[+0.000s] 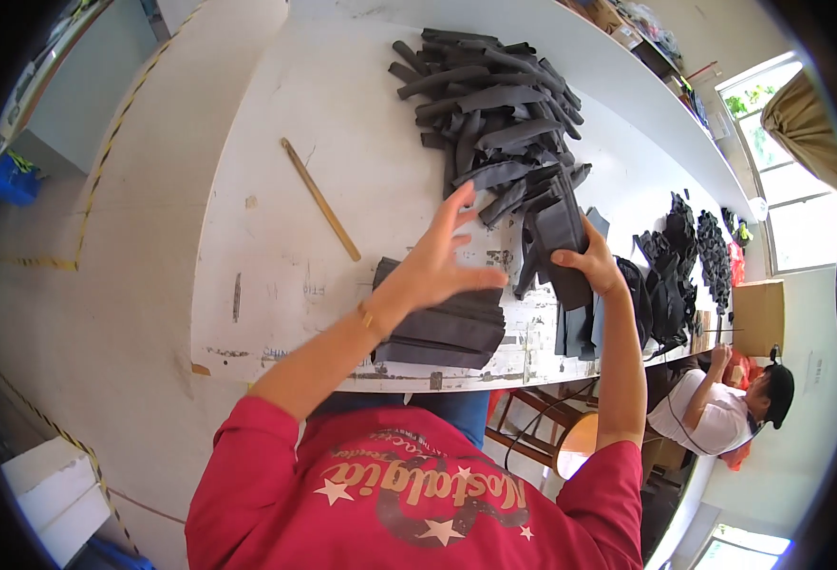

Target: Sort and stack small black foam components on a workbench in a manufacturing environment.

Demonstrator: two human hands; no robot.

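Observation:
My right hand [593, 258] grips a dark grey folded fabric piece [563, 249], thumb across its face, held above the white table. My left hand [445, 255] hovers with its fingers spread, holding nothing, left of that piece. Just below my left hand lies a stack of dark fabric strips [447, 332] near the table's front edge. Beyond both hands spreads a large heap of rolled or folded dark grey fabric pieces [504, 104]. A few flat dark pieces [578, 331] lie under and beside my right hand.
A wooden stick [321, 201] lies on the white table [276, 285] at left. Further right along the table are more piles of black fabric [670, 271] and a cardboard box [758, 318]. A co-worker in a white shirt [708, 408] sits there. A wooden stool [575, 442] stands below the front edge.

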